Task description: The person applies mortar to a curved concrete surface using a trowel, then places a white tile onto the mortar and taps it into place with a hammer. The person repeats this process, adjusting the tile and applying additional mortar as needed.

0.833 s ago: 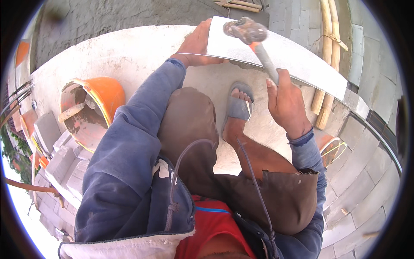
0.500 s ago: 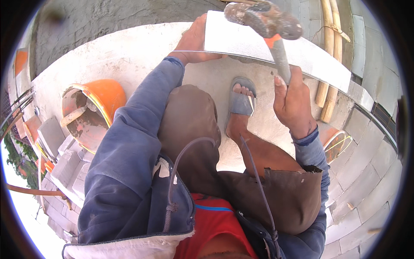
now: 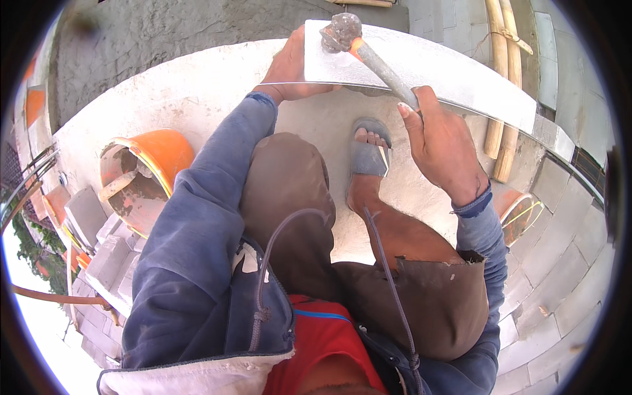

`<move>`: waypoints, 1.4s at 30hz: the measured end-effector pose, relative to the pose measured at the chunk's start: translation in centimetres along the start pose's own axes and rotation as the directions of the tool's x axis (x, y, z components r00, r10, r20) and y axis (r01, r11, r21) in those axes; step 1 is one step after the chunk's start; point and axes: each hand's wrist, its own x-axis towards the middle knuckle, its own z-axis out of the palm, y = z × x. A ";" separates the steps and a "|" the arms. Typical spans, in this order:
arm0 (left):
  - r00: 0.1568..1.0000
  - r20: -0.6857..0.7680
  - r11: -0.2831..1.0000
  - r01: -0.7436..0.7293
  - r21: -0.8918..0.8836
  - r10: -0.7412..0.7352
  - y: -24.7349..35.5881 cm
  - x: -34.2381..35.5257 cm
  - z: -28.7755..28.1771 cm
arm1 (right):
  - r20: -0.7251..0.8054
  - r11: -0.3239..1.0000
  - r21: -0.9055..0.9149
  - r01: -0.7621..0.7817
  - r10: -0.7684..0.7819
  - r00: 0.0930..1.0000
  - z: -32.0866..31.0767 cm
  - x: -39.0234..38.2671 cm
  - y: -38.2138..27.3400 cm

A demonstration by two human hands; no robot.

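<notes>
My right hand (image 3: 447, 145) is wrapped round the grey handle of a hammer (image 3: 388, 78), its thumb along the shaft. The worn metal head, with an orange patch below it, is at the left end of a long white block (image 3: 441, 69); whether it touches the top I cannot tell. My left hand (image 3: 288, 69) grips the left end of that block, fingers reaching along its near side and partly hidden. A thin taut string (image 3: 280, 83) crosses my left hand and follows the block's near edge.
An orange bucket (image 3: 168, 155) lies tipped at left, mortar-stained inside, with a wooden handle showing. Grey blocks (image 3: 108, 260) are stacked beyond it. Bamboo poles (image 3: 498, 135) stand at right, near another bucket (image 3: 512, 204). Wet grey mortar (image 3: 164, 39) spreads at the far left.
The hammer head has swung down and left, from above the block's middle to its left end. My right wrist has turned with it. My left hand stays at the block's end.
</notes>
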 end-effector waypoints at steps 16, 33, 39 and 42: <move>0.999 0.034 0.997 0.019 -0.078 -0.016 -0.7 0.0 1.1 | -0.068 1.000 0.001 -0.026 0.026 0.997 1.6 -1.8 1.3; 0.972 0.219 0.996 0.071 0.060 -0.083 -3.0 -0.7 1.9 | -0.035 0.996 -0.005 -0.090 0.090 0.995 1.8 -1.2 1.3; 0.974 0.207 0.989 -0.111 0.099 0.089 -2.6 -1.1 1.2 | -0.132 0.996 0.091 -0.021 0.033 0.991 1.3 -2.6 1.3; 0.958 0.247 0.965 -0.194 0.175 0.147 -2.8 -0.4 1.4 | -0.195 0.996 0.087 0.017 0.000 0.981 2.9 -2.4 2.4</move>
